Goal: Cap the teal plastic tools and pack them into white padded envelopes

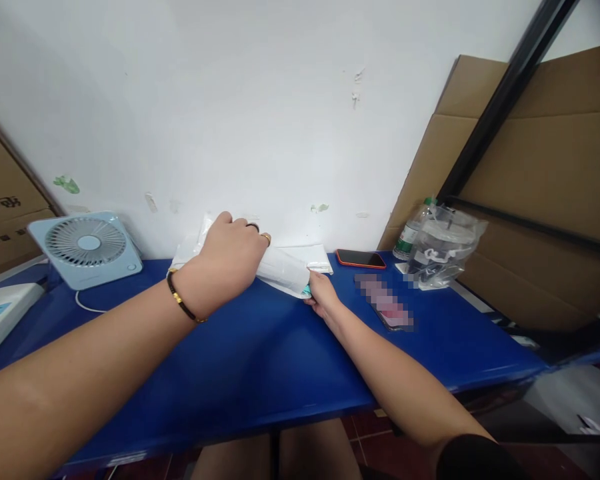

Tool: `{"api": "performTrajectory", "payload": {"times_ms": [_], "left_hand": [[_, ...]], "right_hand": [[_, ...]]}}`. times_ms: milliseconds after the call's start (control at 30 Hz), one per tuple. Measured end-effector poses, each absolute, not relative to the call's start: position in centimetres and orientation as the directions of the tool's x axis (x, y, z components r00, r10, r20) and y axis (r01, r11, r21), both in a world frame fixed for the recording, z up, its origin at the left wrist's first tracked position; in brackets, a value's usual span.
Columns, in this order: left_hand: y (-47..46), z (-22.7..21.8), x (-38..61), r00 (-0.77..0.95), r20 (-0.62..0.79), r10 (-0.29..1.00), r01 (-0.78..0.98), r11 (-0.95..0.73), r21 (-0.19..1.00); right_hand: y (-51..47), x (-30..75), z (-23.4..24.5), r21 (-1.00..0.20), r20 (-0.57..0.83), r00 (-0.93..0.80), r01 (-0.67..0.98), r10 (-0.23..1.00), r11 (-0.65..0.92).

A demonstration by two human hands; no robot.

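Observation:
My left hand (230, 257) is stretched far forward, fingers curled over a white plastic packet (283, 270) that lies on the blue table (260, 360) near the wall. My right hand (323, 297) pinches the packet's near right corner, where a bit of teal shows. More white packets (310, 255) lie flat just behind it against the wall. A dark bracelet sits on my left wrist and rings on its fingers.
A pale blue desk fan (87, 247) stands at the left with a white device (3, 310) beside it. A phone with a red case (361, 259), a blurred item (385, 303), a water bottle (411, 233) and a clear bag (445, 247) lie right. Cardboard leans behind.

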State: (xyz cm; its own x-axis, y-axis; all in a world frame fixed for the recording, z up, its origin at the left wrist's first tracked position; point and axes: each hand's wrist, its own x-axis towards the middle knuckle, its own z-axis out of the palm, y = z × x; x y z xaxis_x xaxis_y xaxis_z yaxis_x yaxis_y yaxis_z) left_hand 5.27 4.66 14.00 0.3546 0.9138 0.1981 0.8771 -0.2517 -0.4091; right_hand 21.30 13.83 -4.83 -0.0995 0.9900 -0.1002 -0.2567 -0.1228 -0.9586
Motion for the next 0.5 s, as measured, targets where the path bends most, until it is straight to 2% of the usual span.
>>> {"api": "performTrajectory", "payload": {"times_ms": [100,233,333,433,500], "left_hand": [[4.6,12.8,3.6,0.302,0.117,0.946,0.882,-0.231,-0.41],[4.3,11.0,0.5,0.226,0.022,0.974,0.885,-0.196,-0.422],[3.8,10.7,-2.2,0.17,-0.013,0.985,0.879,-0.157,-0.451],[2.7,11.5,-4.3,0.15,0.035,0.988,0.86,-0.113,-0.498],[1.8,12.3,-5.3,0.128,0.062,0.99,0.84,-0.075,-0.537]], "right_hand": [[14.2,21.8,-5.0,-0.991,-0.065,-0.037,-0.118,0.997,-0.068],[14.8,22.8,-5.4,-0.972,0.057,0.03,0.23,0.998,0.049],[15.3,23.5,-5.5,-0.876,0.17,0.024,0.461,0.985,0.14],[15.6,23.9,-5.5,-0.729,0.293,0.019,0.652,0.956,0.21],[15.5,23.9,-5.4,-0.652,0.338,0.01,0.724,0.941,0.227]]}}
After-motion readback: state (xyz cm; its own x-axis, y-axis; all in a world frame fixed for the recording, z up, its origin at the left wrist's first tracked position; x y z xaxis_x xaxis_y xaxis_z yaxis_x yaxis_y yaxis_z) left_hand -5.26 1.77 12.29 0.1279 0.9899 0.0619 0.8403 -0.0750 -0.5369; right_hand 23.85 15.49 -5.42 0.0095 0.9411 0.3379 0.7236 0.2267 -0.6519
